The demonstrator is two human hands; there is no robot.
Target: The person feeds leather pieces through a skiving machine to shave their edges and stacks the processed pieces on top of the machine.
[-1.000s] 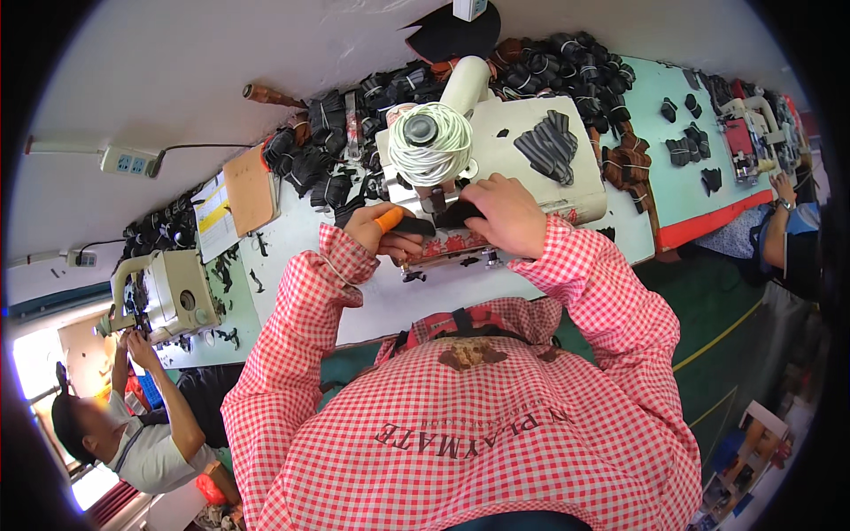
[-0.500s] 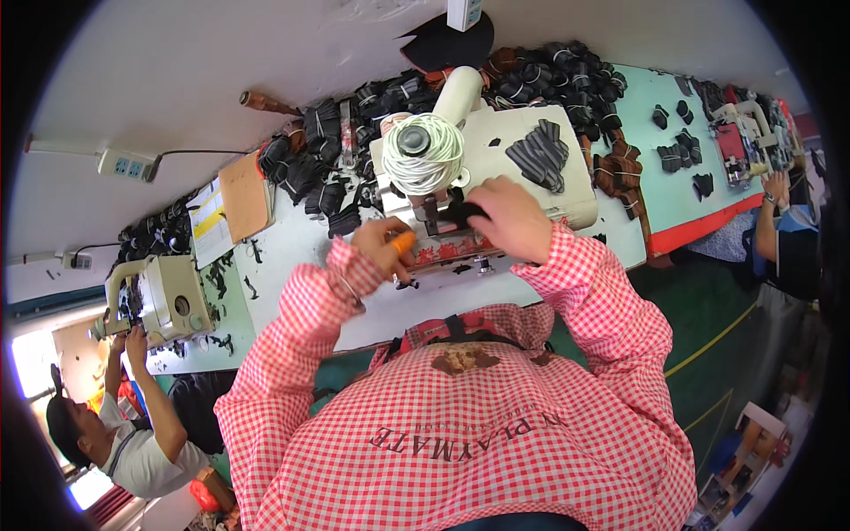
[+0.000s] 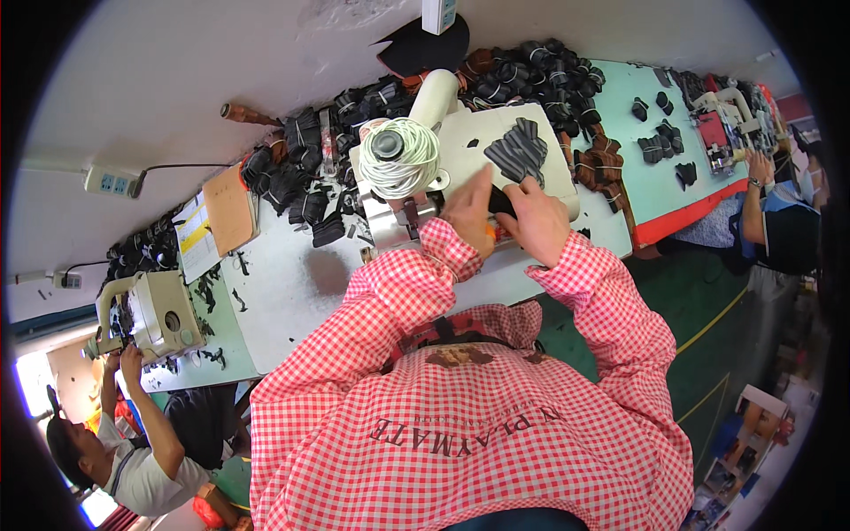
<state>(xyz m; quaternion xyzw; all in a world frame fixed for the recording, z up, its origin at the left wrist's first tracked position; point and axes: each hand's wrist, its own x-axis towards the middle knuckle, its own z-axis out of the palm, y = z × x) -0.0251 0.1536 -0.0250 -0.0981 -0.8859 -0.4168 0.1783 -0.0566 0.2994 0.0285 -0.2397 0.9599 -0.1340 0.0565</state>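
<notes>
Head view, both hands raised at sewing machine [image 3: 460, 150], left hand [image 3: 469, 212] and right hand [image 3: 536, 221] pinching dark piece [image 3: 501, 203].

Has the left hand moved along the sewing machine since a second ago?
Yes. The left hand has shifted from near the thread spool toward the right hand.

We see a white and yellow printed sheet [image 3: 197, 237] lying on the desk [image 3: 292, 292] at the left, just beside a plain brown card [image 3: 230, 211]. Coloured boxes [image 3: 748, 434] sit on the floor, near right.
</notes>
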